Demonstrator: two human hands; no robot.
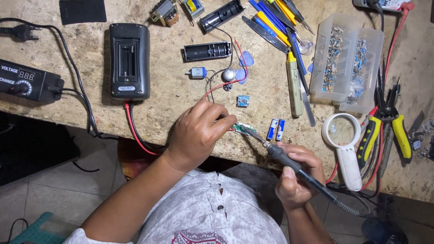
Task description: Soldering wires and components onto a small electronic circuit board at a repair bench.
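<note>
Fingers of the left hand (199,133) pinch a small green circuit board (244,129) near the front edge of the table (172,97) — a tight grip. At four o'clock from it, the right hand (296,176) is closed around a soldering iron (289,162), its tip touching the board. Two blue batteries (275,129) lie just beside the board at three o'clock — a magnifying glass (343,144) lies farther that way.

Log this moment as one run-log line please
left hand: pinching small green circuit board | right hand: gripping soldering iron, tip at board | nearby: two batteries, magnifying glass
</note>
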